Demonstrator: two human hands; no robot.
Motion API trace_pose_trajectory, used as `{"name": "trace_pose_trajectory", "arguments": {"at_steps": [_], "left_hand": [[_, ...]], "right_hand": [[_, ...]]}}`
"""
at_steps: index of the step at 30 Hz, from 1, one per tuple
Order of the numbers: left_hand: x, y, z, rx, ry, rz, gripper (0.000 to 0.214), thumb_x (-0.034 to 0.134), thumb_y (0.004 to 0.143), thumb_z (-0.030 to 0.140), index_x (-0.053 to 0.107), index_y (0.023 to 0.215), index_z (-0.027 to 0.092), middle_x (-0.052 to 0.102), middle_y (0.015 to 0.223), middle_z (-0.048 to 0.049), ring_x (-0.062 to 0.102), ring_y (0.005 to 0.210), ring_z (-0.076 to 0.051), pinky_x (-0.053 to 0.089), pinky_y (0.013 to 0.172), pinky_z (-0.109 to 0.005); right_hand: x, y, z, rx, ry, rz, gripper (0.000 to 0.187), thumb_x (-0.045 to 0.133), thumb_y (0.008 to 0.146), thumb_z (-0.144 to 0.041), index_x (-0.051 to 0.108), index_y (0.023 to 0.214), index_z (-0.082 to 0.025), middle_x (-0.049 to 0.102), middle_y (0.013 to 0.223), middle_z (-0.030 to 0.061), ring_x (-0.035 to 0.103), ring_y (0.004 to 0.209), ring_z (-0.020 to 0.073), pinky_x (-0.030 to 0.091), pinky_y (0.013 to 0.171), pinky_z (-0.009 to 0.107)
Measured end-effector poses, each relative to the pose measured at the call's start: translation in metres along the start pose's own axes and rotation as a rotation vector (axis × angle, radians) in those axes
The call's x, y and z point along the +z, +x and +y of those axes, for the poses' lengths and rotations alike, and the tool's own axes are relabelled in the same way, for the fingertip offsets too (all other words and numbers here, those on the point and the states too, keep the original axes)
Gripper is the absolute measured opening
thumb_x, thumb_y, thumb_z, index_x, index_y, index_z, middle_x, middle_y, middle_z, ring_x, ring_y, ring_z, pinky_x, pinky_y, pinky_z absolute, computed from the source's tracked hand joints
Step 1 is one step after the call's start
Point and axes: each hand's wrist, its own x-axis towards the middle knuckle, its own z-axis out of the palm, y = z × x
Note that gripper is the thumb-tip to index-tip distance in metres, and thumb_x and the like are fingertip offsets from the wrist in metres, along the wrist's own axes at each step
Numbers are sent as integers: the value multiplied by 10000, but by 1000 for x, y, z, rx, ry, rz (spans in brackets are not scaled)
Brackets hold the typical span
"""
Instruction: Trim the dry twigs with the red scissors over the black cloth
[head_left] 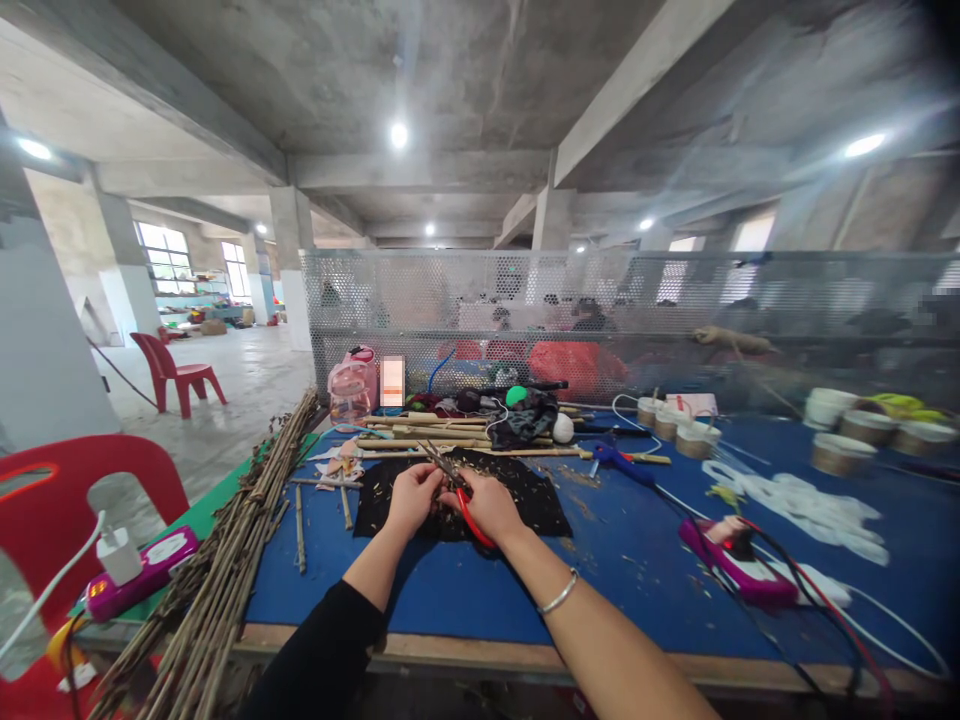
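Observation:
Red-handled scissors are gripped in my right hand, their blades pointing up and to the left. My left hand is close beside it, fingers pinched together near the blades; whatever they hold is too small to name. Both hands are above a black cloth strewn with pale chips and bits of plant. Short cut sticks lie to the left of the cloth. Behind it several long bamboo-like sticks lie across the blue table.
A bundle of dry stalks leans over the table's left edge. Purple power strips with cables lie right and left. A blue glue gun, small tubs and a white ball stand farther back, before a perforated metal screen.

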Motion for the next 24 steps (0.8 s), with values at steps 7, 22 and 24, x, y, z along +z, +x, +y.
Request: {"name": "trace_pose_trajectory", "arguments": {"at_steps": [7, 22, 24], "left_hand": [[0, 1, -1, -62, -34, -32, 403, 593, 703, 407, 612, 1009, 146, 591, 665, -8, 448, 427, -66, 373, 361, -177], [1, 5, -5, 91, -51, -184, 277, 611, 688, 278, 677, 899, 112, 688, 794, -61, 604, 689, -149, 459, 671, -241], [2, 4, -5, 101, -6, -187, 269, 603, 689, 264, 686, 888, 103, 691, 779, -62, 604, 683, -153, 457, 665, -239]], "right_hand": [[0, 1, 2, 0, 3, -4, 380, 494, 770, -566, 598, 992, -276, 687, 853, 47, 640, 815, 223, 415, 660, 260], [10, 3, 7, -124, 24, 86, 618, 634, 652, -533, 482, 1125, -166, 575, 1021, 109, 528, 965, 236, 392, 826, 356], [11, 3, 8, -117, 10, 75, 642, 640, 647, -531, 463, 1149, -173, 562, 1046, 111, 513, 990, 246, 377, 841, 374]]}}
